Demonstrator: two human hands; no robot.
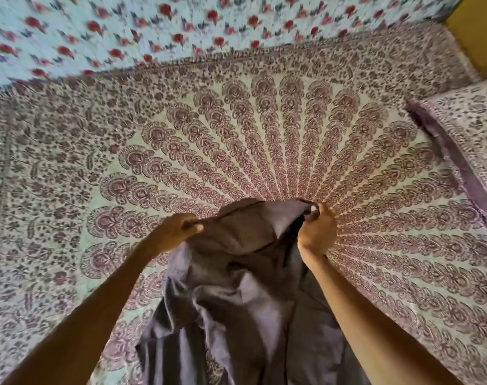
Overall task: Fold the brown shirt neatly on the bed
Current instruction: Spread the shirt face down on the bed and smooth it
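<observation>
The brown shirt [245,287] hangs crumpled between my arms above the bed [236,129], its upper edge stretched from hand to hand. My left hand [178,230] pinches that edge at the left. My right hand [317,232] grips it at the right, fingers curled round a bunch of cloth with a small white tag showing. The shirt's lower part drops out of view at the bottom of the frame.
The bed carries a cream cover with a maroon fan pattern. A pillow [470,140] in like print lies at the right. A light blue cloth with red flowers [181,26] lies along the far side. A yellow wall [475,31] shows top right.
</observation>
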